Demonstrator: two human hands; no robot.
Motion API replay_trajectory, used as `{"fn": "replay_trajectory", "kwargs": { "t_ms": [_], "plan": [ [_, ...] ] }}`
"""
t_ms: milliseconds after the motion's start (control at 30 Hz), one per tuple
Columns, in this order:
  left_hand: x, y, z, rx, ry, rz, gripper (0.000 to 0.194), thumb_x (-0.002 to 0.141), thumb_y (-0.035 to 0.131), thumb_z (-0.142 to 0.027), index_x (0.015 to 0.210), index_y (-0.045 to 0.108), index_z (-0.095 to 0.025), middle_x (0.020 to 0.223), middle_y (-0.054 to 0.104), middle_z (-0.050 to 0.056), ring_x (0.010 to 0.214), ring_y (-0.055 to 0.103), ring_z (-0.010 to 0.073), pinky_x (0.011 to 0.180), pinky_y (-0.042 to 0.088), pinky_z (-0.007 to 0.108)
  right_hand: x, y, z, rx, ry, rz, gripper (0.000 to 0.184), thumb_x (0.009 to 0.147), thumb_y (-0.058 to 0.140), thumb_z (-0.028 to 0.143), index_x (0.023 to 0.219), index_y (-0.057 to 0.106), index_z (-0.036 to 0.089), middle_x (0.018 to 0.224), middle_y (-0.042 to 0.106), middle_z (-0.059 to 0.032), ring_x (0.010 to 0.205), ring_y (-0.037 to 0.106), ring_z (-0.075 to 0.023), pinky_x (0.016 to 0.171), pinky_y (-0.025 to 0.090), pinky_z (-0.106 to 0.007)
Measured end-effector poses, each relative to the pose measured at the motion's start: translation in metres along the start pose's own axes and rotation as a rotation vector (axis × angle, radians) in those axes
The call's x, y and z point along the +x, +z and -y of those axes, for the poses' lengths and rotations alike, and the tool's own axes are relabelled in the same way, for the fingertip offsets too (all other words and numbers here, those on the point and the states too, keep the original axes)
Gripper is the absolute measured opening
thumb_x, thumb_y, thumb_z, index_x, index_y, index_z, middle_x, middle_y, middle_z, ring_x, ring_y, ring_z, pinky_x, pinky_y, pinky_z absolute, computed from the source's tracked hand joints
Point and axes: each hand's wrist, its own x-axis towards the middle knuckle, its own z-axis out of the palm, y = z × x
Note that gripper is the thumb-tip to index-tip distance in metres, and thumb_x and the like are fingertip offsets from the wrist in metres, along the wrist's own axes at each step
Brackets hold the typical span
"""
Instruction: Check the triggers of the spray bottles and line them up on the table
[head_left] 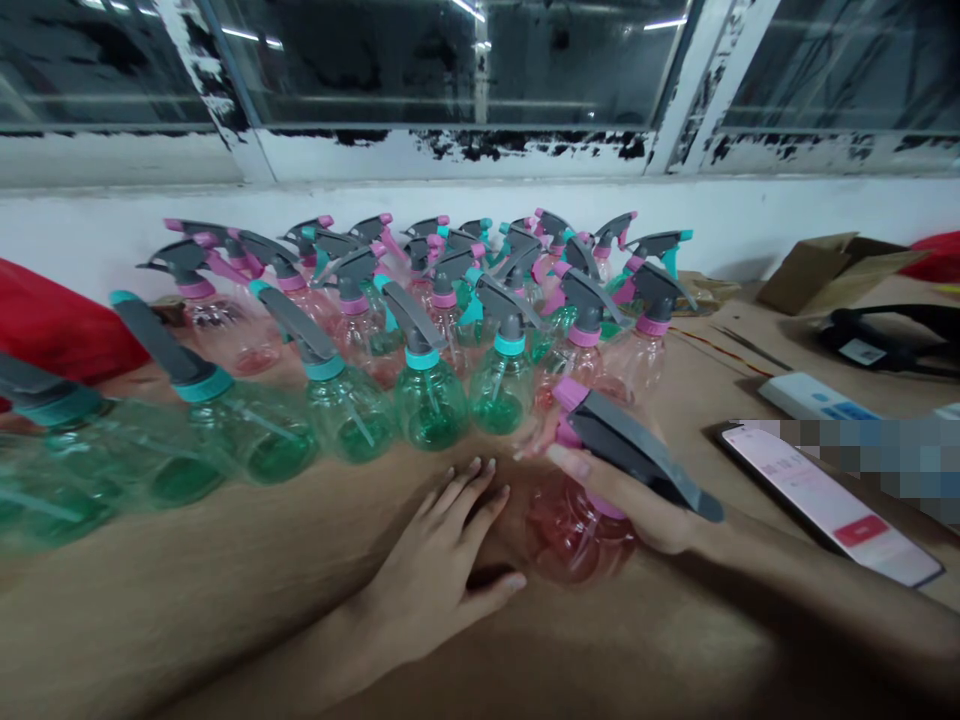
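My right hand (pixel 637 495) is wrapped round the neck and trigger of a pink spray bottle (pixel 574 535), whose grey and pink spray head tilts above the fingers. The bottle's clear pink body is at the tabletop, just right of my left hand (pixel 446 565). That left hand lies flat on the table with its fingers stretched out, holding nothing. Beyond the fingertips stands a front row of green spray bottles (pixel 431 400) with turquoise collars. Pink spray bottles (pixel 232 325) and more turquoise-topped ones crowd behind them.
On the right lie a phone (pixel 817 490) with a lit screen, a white box (pixel 814 398), and a black headband-like item (pixel 892 335). An open cardboard box (pixel 832 270) stands at the back right. Red fabric (pixel 60 325) is at the left; a windowed wall (pixel 450 160) rises behind.
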Motion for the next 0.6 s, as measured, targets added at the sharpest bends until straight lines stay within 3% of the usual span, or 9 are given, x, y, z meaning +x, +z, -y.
{"fn": "replay_trajectory", "kwargs": {
  "t_ms": [167, 400, 600],
  "plan": [
    [0.0012, -0.0011, -0.0005, 0.011, -0.001, -0.004, 0.067, 0.088, 0.049, -0.058, 0.136, 0.042, -0.012, 0.146, 0.035, 0.016, 0.133, 0.032, 0.0317, 0.105, 0.032, 0.049, -0.0015, -0.0005, -0.0009, -0.012, 0.007, -0.006, 0.019, 0.088, 0.054, 0.036, 0.077, 0.062, 0.023, 0.065, 0.061, 0.0010, 0.065, 0.061, -0.0154, 0.069, 0.052, -0.032],
    [0.0011, -0.0009, 0.0002, 0.010, 0.019, -0.028, 0.063, 0.089, 0.049, -0.058, 0.135, 0.045, -0.015, 0.143, 0.040, 0.014, 0.132, 0.034, 0.0316, 0.104, 0.033, 0.049, -0.0006, 0.0022, 0.0009, 0.073, 0.006, 0.017, 0.026, 0.085, 0.058, 0.038, 0.106, 0.061, 0.024, 0.103, 0.069, -0.0034, 0.087, 0.067, -0.0176, 0.077, 0.055, -0.031],
    [0.0011, -0.0013, 0.0002, 0.014, 0.030, -0.030, 0.063, 0.088, 0.052, -0.055, 0.134, 0.045, -0.012, 0.142, 0.040, 0.016, 0.132, 0.034, 0.0328, 0.104, 0.033, 0.049, 0.0006, -0.0005, 0.0022, 0.082, -0.027, 0.036, 0.028, 0.084, 0.059, 0.036, 0.109, 0.061, 0.022, 0.101, 0.069, -0.0033, 0.084, 0.068, -0.0163, 0.075, 0.056, -0.027]
  ]
}}
